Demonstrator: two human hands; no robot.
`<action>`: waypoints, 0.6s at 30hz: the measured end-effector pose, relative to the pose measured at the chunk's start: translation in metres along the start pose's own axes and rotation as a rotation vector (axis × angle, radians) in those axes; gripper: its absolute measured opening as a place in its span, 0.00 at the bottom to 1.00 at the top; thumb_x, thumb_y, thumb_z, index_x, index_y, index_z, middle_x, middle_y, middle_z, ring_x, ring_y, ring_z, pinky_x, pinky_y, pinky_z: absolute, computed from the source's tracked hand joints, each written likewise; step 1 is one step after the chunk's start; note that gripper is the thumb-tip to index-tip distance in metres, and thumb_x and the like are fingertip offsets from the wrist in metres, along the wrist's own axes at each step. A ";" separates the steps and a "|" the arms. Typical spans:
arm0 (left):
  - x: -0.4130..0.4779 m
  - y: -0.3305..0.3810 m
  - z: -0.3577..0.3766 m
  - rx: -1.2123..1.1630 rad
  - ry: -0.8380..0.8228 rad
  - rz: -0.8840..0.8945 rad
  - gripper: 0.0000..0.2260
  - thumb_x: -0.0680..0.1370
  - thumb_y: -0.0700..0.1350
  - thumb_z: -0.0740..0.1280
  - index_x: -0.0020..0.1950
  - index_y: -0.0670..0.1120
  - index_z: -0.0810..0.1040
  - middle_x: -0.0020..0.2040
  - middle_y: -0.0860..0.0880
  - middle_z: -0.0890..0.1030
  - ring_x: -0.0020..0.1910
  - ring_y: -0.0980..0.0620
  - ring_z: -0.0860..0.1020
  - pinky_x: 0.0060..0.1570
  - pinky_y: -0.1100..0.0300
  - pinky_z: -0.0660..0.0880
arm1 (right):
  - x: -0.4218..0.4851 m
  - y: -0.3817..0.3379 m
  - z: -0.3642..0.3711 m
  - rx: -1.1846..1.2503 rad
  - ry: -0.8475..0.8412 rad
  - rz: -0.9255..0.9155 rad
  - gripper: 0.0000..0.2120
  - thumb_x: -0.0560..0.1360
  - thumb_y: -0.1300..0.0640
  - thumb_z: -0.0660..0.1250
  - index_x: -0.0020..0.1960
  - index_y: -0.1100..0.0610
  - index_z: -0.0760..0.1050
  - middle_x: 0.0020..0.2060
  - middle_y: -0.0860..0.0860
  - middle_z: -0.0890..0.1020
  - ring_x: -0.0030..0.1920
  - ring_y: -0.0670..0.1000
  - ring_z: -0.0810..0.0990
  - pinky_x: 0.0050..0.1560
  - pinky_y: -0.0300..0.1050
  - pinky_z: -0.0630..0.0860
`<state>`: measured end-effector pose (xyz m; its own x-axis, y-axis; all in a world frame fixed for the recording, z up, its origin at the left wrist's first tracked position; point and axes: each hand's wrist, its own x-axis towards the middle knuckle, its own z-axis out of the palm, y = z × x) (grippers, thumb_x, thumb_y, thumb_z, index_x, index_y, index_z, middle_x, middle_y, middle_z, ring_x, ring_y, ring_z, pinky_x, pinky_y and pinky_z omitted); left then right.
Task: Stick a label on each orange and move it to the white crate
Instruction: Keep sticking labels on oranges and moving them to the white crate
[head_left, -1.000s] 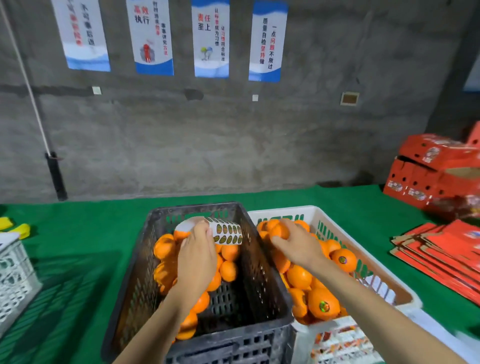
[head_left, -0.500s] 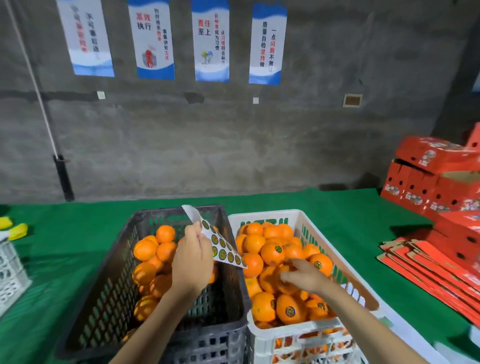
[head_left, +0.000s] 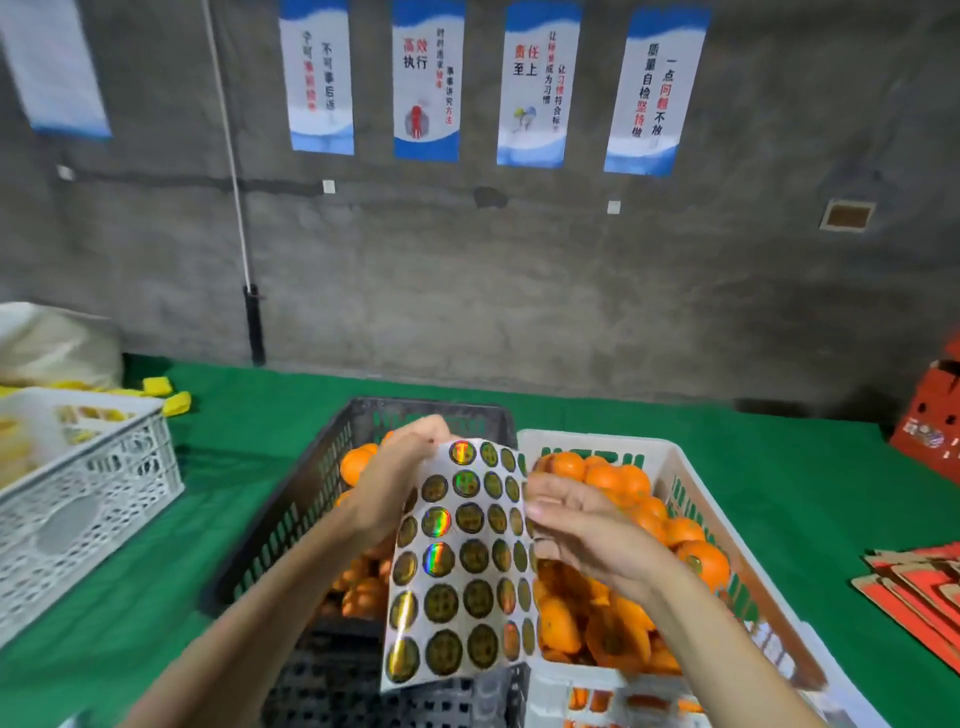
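Wall signs — red-figure poster reads 高效执行; the neighbouring poster to its right, 责任至上; the rightmost poster, 一点问题不放过 and 质量自检坚持做. Print on the label sheet — too blurred.

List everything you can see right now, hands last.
label sheet: one, white with dark round labels, held up between the crates
dark crate: one, grey-black, centre
white crate: one, right of the dark crate
oranges: many, orange, in both crates
lattice crate: one, white, far left
red cartons: several, right edge
posters: five, white and blue, wall
left hand: grips the sheet's top
right hand: touches the sheet's right edge
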<state>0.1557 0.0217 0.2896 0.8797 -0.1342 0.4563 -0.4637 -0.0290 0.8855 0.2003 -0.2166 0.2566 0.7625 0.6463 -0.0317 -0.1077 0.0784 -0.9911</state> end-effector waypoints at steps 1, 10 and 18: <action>-0.006 0.002 -0.006 0.061 -0.030 -0.004 0.09 0.74 0.51 0.62 0.35 0.51 0.70 0.34 0.52 0.72 0.34 0.52 0.70 0.34 0.58 0.68 | -0.004 0.004 0.004 0.015 0.019 -0.029 0.09 0.73 0.56 0.74 0.53 0.56 0.82 0.44 0.54 0.84 0.43 0.50 0.83 0.45 0.46 0.81; -0.078 -0.015 -0.017 0.017 0.139 -0.357 0.14 0.73 0.46 0.73 0.58 0.50 0.79 0.48 0.47 0.85 0.46 0.51 0.84 0.40 0.56 0.81 | -0.055 0.017 0.028 -0.265 0.347 -0.106 0.04 0.76 0.62 0.70 0.43 0.59 0.77 0.30 0.61 0.80 0.26 0.53 0.72 0.23 0.40 0.68; -0.170 -0.058 -0.011 0.058 -0.035 -0.527 0.17 0.70 0.48 0.77 0.56 0.55 0.78 0.52 0.46 0.85 0.46 0.46 0.85 0.39 0.54 0.82 | -0.132 0.092 0.049 -0.572 0.277 0.266 0.08 0.79 0.48 0.66 0.47 0.51 0.71 0.28 0.46 0.79 0.28 0.51 0.81 0.21 0.41 0.70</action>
<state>0.0344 0.0566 0.1619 0.9914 -0.1191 -0.0534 0.0344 -0.1563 0.9871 0.0586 -0.2578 0.1763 0.9001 0.3640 -0.2393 -0.0179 -0.5179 -0.8552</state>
